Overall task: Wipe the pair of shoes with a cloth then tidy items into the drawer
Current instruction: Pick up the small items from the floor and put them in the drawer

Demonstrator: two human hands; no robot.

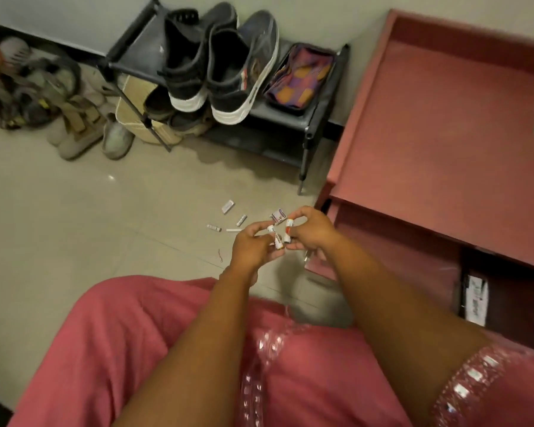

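Batteries — both hands' fingers pinching.

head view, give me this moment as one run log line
left hand grips battery | right hand grips battery | loose items on floor | shoes on rack

The print on the two small white tubes held between the hands is too blurred to read, as is the label on the little box behind them. The right hand hides something metallic beneath it. The pile of footwear at far left is smeared and cut by the edge. The drawer interior is dark, its contents unclear.
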